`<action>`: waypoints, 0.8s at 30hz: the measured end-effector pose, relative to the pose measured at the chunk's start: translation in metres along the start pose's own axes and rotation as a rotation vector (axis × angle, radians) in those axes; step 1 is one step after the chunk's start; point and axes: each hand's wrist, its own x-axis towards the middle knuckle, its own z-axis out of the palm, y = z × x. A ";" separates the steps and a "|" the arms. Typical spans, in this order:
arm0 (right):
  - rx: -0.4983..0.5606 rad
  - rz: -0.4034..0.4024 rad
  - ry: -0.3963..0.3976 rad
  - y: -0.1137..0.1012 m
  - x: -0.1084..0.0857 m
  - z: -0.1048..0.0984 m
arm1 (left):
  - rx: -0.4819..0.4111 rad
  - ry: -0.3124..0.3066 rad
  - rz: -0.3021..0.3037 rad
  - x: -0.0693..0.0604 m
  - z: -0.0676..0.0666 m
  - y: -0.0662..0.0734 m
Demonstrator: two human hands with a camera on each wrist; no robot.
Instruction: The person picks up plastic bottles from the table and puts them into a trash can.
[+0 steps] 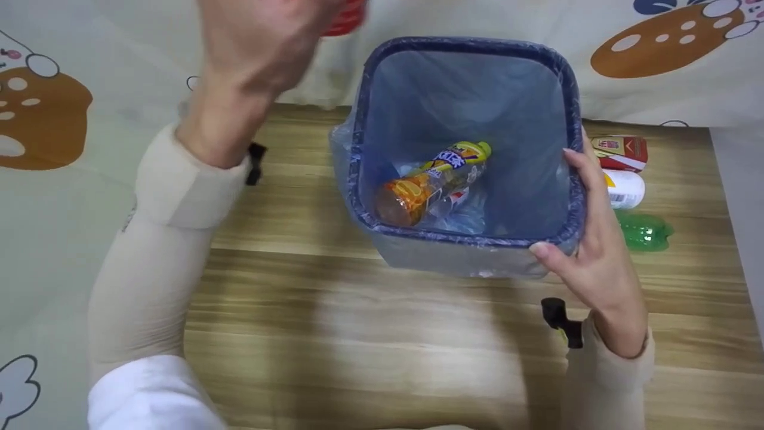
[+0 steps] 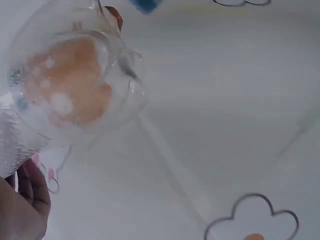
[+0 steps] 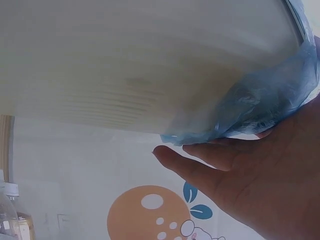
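Note:
My left hand (image 1: 262,48), raised at the upper left in the head view, grips a clear plastic bottle (image 2: 75,80). The bottle's lobed base faces the left wrist camera; a red part (image 1: 346,19) shows beside the hand in the head view. My right hand (image 1: 603,239) holds the right side of a square trash bin (image 1: 465,240), thumb and fingers at its rim. A bluish plastic bag (image 3: 270,95) lines the bin and folds over the edge. Inside lies a drink bottle (image 1: 439,179) with a yellow and orange label, above another partly hidden clear item.
Right of the bin lie a red can (image 1: 624,154), a white can (image 1: 627,188) and a green bottle (image 1: 644,232). A wood-grain surface (image 1: 370,334) is beneath. Behind and left hangs a pale cloth (image 1: 143,54) with printed brown shapes. Clear bottles (image 3: 9,212) show in the right wrist view.

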 end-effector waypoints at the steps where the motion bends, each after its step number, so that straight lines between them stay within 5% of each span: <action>1: 0.000 0.003 0.005 0.000 -0.001 0.000 | 0.001 -0.002 0.038 0.004 0.010 0.001; 4: -0.002 0.011 0.011 0.001 -0.003 0.000 | 0.118 -0.104 0.125 0.013 0.037 0.004; 8: -0.003 0.000 0.003 0.001 -0.004 0.002 | 0.256 -0.242 0.142 0.018 0.055 0.008; 16: 0.009 -0.011 -0.009 -0.010 0.001 0.008 | 0.252 -0.355 -0.037 0.010 0.053 0.019; 24: 0.018 0.007 -0.007 -0.006 0.000 0.009 | 0.320 -0.520 -0.123 0.004 0.047 0.027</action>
